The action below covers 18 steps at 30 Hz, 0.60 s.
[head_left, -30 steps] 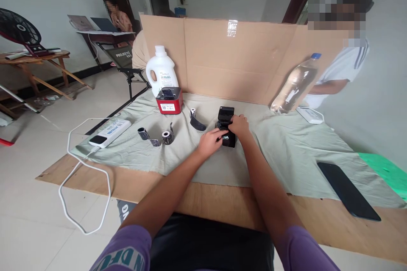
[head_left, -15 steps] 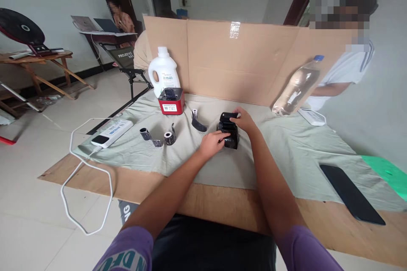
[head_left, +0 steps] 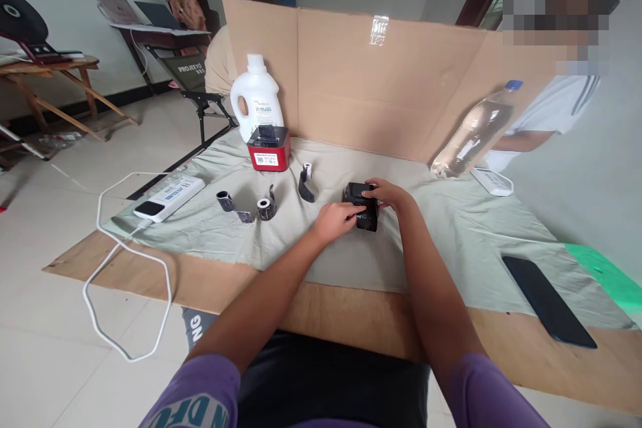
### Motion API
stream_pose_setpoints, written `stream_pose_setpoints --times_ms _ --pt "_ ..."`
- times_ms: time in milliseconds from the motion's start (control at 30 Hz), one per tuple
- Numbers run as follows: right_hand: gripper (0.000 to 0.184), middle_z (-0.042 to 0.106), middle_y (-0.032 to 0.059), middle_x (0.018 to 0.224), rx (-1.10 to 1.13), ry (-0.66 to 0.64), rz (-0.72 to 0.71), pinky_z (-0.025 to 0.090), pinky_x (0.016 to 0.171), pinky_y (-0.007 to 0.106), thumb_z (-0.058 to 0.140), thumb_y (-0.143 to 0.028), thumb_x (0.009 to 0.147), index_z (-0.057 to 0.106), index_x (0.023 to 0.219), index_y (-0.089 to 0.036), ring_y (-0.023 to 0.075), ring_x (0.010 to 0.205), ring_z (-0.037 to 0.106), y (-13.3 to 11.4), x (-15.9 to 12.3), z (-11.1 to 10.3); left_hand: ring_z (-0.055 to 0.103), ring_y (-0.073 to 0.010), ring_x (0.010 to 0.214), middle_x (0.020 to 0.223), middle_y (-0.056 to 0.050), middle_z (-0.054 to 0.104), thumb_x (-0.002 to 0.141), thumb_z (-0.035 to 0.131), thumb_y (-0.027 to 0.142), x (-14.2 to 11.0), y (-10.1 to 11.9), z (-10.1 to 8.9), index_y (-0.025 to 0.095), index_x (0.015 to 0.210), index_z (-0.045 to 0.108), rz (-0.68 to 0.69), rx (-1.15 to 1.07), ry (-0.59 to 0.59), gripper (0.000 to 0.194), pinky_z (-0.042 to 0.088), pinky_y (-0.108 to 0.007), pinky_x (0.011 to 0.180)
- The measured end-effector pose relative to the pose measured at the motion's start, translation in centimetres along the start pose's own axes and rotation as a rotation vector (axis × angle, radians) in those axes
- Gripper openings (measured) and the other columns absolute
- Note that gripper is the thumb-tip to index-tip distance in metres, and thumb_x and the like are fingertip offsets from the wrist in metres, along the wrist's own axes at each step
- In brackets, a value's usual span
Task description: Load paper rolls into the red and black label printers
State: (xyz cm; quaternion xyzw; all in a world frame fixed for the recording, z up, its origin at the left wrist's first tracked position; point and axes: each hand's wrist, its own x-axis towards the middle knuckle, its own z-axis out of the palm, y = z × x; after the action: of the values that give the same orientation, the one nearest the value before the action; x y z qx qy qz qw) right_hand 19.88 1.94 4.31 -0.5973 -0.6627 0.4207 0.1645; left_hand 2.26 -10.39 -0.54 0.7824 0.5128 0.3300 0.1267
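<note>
A small black label printer [head_left: 362,206] sits on the pale green cloth [head_left: 451,241] in the middle of the table. My left hand [head_left: 335,220] grips its near left side with curled fingers. My right hand [head_left: 390,192] rests on its closed lid from the right, fingers pressed on the top. To the left lie a curled black label strip [head_left: 303,184] and two small label rolls [head_left: 265,207] [head_left: 224,200].
A red printer [head_left: 268,148] and a white jug [head_left: 255,97] stand at the back left before a cardboard screen [head_left: 381,80]. A clear bottle [head_left: 474,130] leans at the right. A white power strip [head_left: 168,197] lies left, a black phone [head_left: 548,298] right. Another person stands behind the screen.
The printer's raised lid has come down under my right hand. My left hand stays on the printer's side. The view has shifted slightly.
</note>
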Motion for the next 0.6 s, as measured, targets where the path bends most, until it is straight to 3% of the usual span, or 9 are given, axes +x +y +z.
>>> stream_pose_setpoints --times_ms 100,167,300,367,467,600 --pt "0.067 0.067 0.0115 0.108 0.064 0.018 0.062 0.055 0.066 0.037 0.085 -0.031 0.063 0.059 0.124 -0.025 0.0239 0.088 0.062 0.4 -0.1 0.3 0.067 -0.0169 0.091 0.102 -0.001 0.074 0.089 0.051 0.017 0.0 0.2 0.0 0.031 0.126 0.07 -0.03 0.001 0.0 0.044 0.049 -0.025 0.08" --pt "0.07 0.068 0.0112 0.102 0.078 0.072 0.074 0.055 0.063 0.036 0.086 -0.032 0.06 0.057 0.123 -0.022 0.0235 0.083 0.063 0.9 -0.3 0.7 0.067 -0.0188 0.096 0.112 -0.003 0.07 0.089 0.053 0.022 0.2 0.3 0.0 0.029 0.138 0.06 -0.111 0.013 0.036 0.049 0.05 -0.027 0.083" --pt "0.052 0.069 0.0113 0.093 0.166 0.248 0.012 0.052 0.061 0.033 0.078 -0.046 0.067 0.059 0.106 -0.017 0.0227 0.078 0.064 2.2 -1.1 2.3 0.06 -0.0291 0.116 0.14 -0.016 0.055 0.079 0.069 0.039 0.8 -0.4 0.5 0.016 0.154 0.035 -0.271 0.085 0.033 0.086 0.05 -0.035 0.094" --pt "0.041 0.069 0.012 0.094 0.189 0.321 -0.018 0.051 0.065 0.032 0.067 -0.054 0.075 0.059 0.093 -0.018 0.0224 0.08 0.064 2.4 -1.4 3.2 0.057 -0.0333 0.12 0.13 -0.018 0.063 0.073 0.074 0.042 0.9 -0.8 0.9 0.011 0.154 0.033 -0.263 0.145 -0.038 0.096 0.048 -0.039 0.098" --pt "0.038 0.07 0.0105 0.094 0.214 0.358 -0.057 0.05 0.073 0.032 0.054 -0.059 0.083 0.058 0.08 -0.021 0.0215 0.084 0.063 2.1 -1.8 3.9 0.06 -0.0328 0.113 0.109 -0.014 0.071 0.072 0.074 0.041 1.2 -0.8 1.0 0.012 0.151 0.038 -0.248 0.196 -0.047 0.091 0.049 -0.038 0.094" --pt "0.045 0.07 0.0075 0.094 0.305 0.353 -0.126 0.048 0.078 0.033 0.046 -0.064 0.086 0.059 0.079 -0.021 0.021 0.084 0.062 2.0 -2.0 1.7 0.064 -0.0297 0.102 0.1 -0.01 0.073 0.073 0.073 0.04 3.7 0.6 1.2 0.016 0.147 0.046 -0.206 0.206 0.016 0.082 0.05 -0.034 0.087"
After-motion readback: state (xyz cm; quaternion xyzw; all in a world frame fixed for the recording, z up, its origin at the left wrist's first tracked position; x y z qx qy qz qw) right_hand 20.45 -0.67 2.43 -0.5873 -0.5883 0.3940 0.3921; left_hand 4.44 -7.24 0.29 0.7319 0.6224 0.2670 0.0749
